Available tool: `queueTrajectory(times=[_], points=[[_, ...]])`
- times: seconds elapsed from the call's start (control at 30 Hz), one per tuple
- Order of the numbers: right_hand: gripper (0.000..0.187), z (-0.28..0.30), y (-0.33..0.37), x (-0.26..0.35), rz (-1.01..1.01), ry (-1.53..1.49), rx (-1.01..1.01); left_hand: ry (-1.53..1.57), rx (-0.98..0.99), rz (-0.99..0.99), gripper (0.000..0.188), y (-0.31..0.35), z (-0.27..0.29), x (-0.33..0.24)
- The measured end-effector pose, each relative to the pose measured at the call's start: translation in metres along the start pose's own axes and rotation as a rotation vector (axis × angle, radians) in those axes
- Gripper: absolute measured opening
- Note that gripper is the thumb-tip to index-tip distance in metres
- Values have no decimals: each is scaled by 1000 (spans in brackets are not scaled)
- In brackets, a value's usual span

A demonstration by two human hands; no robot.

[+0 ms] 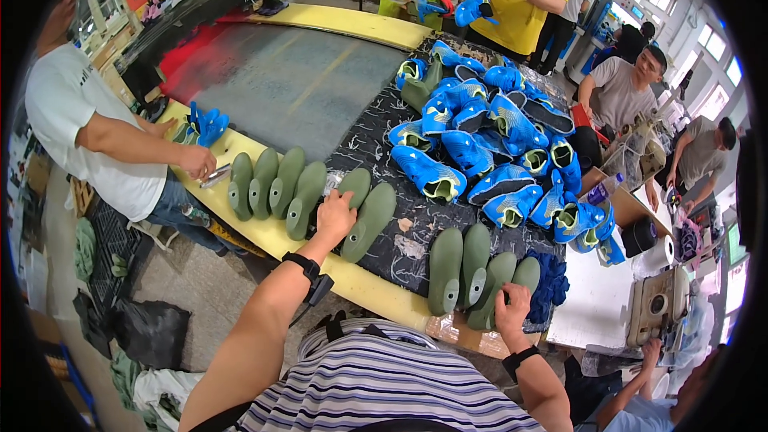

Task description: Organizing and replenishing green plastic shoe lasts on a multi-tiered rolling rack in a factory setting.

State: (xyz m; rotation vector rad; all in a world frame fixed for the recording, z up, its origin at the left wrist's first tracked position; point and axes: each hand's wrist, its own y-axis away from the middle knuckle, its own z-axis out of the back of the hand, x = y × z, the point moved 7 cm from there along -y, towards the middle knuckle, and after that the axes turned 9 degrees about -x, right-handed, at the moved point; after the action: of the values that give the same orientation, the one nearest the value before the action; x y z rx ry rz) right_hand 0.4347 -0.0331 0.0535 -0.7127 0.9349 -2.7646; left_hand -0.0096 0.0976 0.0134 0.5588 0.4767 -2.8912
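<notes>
My left hand [336, 214] has its fingers closed round the near end of a green shoe last [354, 183]. Right beside it lies another green last [374, 220], and further left several more lasts [290, 184] stand in a row along the table edge. My right hand [514, 309] is bent over a green last [493, 286] in a second group, its fingertips on the near part. A last [526, 274] shows partly behind that hand. Two longer lasts [446, 268] lie to the left of it. The undersides of my fingers are hidden in both hands.
A big pile of blue shoes [488, 128] covers the table's right side, with dark blue cloth [549, 284] nearer me. At left, a co-worker [104, 128] holds a small tool by a blue shoe [210, 124]. More people stand behind the table and at right.
</notes>
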Motion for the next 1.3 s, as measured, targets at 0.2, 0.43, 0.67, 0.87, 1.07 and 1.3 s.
queueTrajectory(times=[0.2, 0.43, 0.67, 0.87, 1.07, 1.3], points=[[11, -1, 1, 0, 8, -6, -8, 4, 2, 1, 40, -1, -2, 1], [9, -3, 4, -5, -48, 3, 9, 3, 3, 1, 39, 0, -2, 2], [9, -4, 5, -4, -49, 11, 10, -1, 10, 14, 39, 1, 0, 1], [9, -5, 4, -7, -49, 3, 7, 0, 7, 8, 39, 0, -2, 2], [9, -3, 1, -2, -27, -14, -14, -5, -5, 3, 39, -1, -1, 2], [10, -1, 3, -1, 1, -6, -1, 18, -30, -10, 40, 2, 2, 0]])
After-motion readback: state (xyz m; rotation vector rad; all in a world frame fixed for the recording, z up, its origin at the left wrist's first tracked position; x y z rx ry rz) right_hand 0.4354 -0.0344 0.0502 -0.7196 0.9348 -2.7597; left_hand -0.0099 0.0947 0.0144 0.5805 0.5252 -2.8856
